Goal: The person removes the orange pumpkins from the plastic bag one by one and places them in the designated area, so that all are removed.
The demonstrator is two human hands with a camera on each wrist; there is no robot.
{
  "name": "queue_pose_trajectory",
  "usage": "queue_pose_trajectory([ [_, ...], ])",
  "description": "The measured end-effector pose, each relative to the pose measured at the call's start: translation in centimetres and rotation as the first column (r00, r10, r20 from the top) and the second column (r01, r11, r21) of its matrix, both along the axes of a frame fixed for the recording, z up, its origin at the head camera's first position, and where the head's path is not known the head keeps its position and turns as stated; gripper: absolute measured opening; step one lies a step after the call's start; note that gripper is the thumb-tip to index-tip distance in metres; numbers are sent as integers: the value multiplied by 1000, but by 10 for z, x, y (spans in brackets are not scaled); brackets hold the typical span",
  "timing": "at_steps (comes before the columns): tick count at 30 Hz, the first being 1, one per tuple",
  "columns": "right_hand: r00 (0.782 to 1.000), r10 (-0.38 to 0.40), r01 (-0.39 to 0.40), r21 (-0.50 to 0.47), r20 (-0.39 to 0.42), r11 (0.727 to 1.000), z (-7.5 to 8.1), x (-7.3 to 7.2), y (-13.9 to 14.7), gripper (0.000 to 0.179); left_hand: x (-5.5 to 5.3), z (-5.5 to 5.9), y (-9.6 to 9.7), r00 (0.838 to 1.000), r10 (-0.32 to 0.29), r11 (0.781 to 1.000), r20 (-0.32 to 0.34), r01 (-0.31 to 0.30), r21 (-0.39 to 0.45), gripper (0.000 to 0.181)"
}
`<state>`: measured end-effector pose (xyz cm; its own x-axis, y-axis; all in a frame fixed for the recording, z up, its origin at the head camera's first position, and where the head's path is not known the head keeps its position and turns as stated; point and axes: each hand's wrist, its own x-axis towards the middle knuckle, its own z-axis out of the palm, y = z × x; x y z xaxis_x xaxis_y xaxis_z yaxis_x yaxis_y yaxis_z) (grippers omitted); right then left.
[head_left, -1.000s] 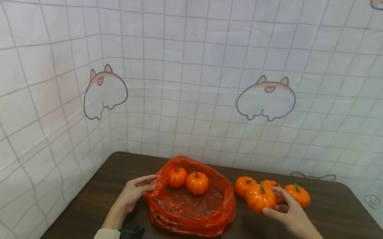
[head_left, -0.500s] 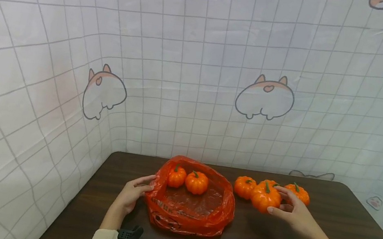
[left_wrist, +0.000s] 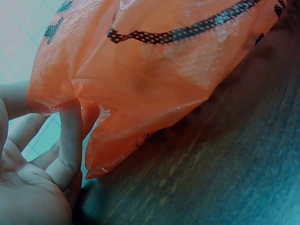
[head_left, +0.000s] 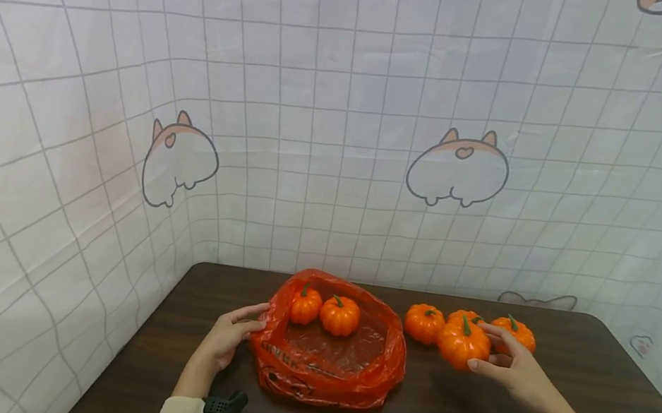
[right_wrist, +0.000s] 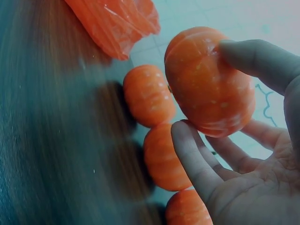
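A red plastic bag (head_left: 322, 385), rolled open at the top, stands on the dark table with two small orange pumpkins (head_left: 340, 316) inside. My left hand (head_left: 226, 335) pinches the bag's left side; the left wrist view shows fingers (left_wrist: 70, 140) against the crinkled film. In my right hand (head_left: 515, 368) is another small pumpkin (head_left: 463, 343), gripped between thumb and fingers with its green stem upward. The right wrist view shows this held pumpkin (right_wrist: 208, 82) above the table, its underside facing the camera.
Behind the held pumpkin, a row of three pumpkins sits on the table: a left one (head_left: 424, 323), a partly covered middle one (head_left: 463, 317) and a right one (head_left: 519, 334). A white grid-patterned curtain (head_left: 337, 165) hangs at the table's back and left.
My right hand has shifted a little to the right with its pumpkin, now in front of the middle pumpkin of the row. The left hand and the bag stay in place.
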<state>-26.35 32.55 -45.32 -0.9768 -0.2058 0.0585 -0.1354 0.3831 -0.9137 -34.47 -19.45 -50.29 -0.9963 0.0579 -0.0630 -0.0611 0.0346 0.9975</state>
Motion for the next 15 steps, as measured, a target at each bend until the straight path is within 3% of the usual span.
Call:
queue_pose_trajectory([
  [15,998,41,-43,52,47,998,-17,-5,10,75,0,0,1,1000,2,1000,6,-2,-6,42],
])
